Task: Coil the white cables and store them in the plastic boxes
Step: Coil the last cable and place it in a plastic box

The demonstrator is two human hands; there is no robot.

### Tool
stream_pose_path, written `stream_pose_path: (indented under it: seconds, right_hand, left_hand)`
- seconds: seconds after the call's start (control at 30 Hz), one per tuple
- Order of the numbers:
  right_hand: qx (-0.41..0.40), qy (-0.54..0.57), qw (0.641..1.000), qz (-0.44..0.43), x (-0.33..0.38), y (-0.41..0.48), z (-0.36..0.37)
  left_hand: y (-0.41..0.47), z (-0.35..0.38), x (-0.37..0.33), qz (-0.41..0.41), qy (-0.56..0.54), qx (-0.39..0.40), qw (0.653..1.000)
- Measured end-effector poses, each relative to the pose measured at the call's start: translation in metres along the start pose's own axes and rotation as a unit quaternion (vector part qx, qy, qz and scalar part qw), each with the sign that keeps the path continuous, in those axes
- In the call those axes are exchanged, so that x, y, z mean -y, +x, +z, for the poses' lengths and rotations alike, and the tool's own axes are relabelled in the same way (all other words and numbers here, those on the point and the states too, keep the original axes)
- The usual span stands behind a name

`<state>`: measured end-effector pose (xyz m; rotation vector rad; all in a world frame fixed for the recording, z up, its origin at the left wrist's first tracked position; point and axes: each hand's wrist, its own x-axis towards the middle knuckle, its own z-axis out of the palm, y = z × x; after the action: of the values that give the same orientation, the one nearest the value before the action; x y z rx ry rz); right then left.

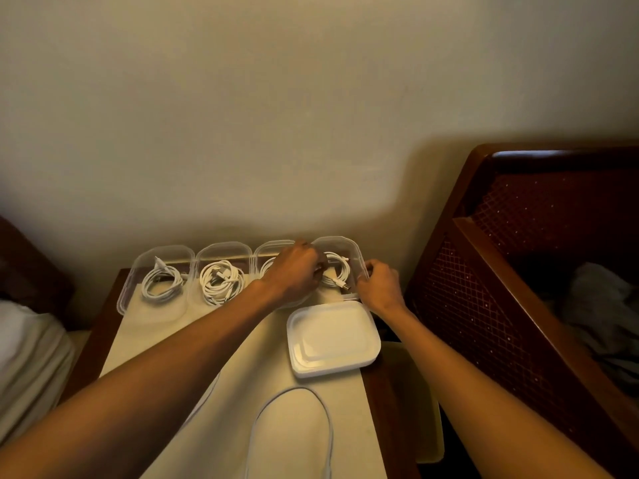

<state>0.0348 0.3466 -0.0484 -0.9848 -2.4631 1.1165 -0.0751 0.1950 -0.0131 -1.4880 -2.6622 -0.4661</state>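
Several clear plastic boxes stand in a row against the wall. The far-left box (138, 271) holds a coiled white cable (161, 283), and the second box (224, 248) holds another coil (221, 281). My left hand (294, 271) lies over the third box (273, 245), hiding most of it, with its fingers on the coiled cable (337, 271) in the rightmost box (349, 243). My right hand (378, 286) grips that box's right rim. A loose white cable (325, 420) loops across the cloth near me.
A stack of white lids (333, 340) lies in front of the rightmost box. The cream cloth (166, 326) covers a small wooden table (103, 326). A dark wooden bed frame (518, 271) rises at the right; bedding (27, 354) shows at the left.
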Motion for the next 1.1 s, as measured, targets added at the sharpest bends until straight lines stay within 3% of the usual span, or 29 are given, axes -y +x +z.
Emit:
stream_pose_path:
  seconds: [0.13,0.3,0.4,0.47,0.6,0.7,0.77,1.1]
  right_hand:
    - [-0.033,-0.039,0.999,-0.008,0.013,-0.016,-0.006]
    - [-0.127,-0.006,0.978,-0.163,0.051,-0.06,-0.012]
    - [-0.08,0.05,0.968,-0.231,0.078,-0.092,-0.007]
    - [0.002,0.049,0.967,-0.249,0.092,-0.115,-0.005]
    - [0.157,-0.153,0.947,-0.233,0.097,-0.149,0.005]
    - [0.249,-0.197,0.922,-0.22,0.093,-0.171,0.01]
    - [0.284,-0.234,0.9,-0.233,0.086,-0.185,0.015]
    - [0.236,-0.359,0.855,-0.288,0.063,-0.236,0.021]
  left_hand:
    - [-0.009,-0.019,-0.006,-0.003,-0.036,-0.034,0.999]
    - [-0.057,-0.063,-0.012,-0.033,-0.111,-0.095,0.989]
    - [-0.104,-0.086,-0.013,-0.067,-0.124,-0.105,0.984]
    - [-0.136,-0.095,-0.014,-0.098,-0.117,-0.097,0.984]
    - [-0.195,-0.082,-0.017,-0.191,-0.076,0.014,0.979]
    - [-0.223,-0.063,-0.023,-0.25,-0.057,0.142,0.956]
    - [-0.234,-0.055,-0.031,-0.265,-0.041,0.186,0.945]
    - [-0.263,-0.055,-0.074,-0.284,-0.014,0.22,0.933]
